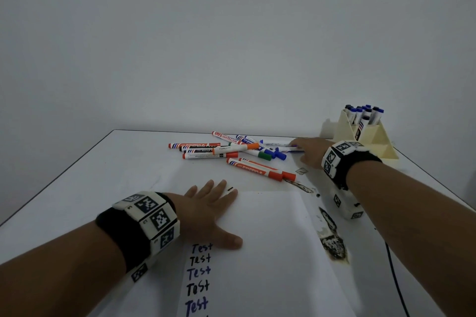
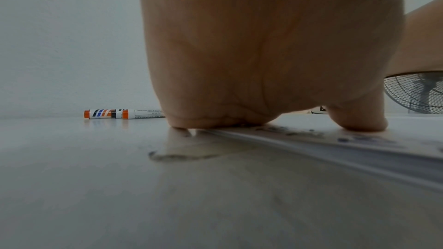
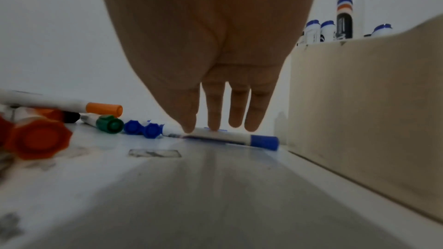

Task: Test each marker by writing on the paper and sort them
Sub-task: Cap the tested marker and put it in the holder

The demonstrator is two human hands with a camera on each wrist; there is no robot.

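Observation:
A white sheet of paper [image 1: 270,234] lies on the table with "Test" written down its left side in blue and black. My left hand [image 1: 213,203] lies flat on the paper's far left corner, fingers straight; the left wrist view shows the palm [image 2: 239,82] pressing the sheet's edge. A loose pile of markers [image 1: 226,149] with orange, green and blue caps lies beyond the paper. My right hand [image 1: 309,148] reaches over the pile's right end, its straight fingertips [image 3: 189,128] touching a blue-capped marker [image 3: 239,138] that lies flat on the table.
A cream holder [image 1: 365,136] at the back right holds several blue-capped markers [image 1: 363,113]; in the right wrist view its wall [image 3: 359,92] stands close to my right hand. Dark worn patches [image 1: 332,239] mark the table right of the paper. A black cable [image 1: 396,280] runs at the near right.

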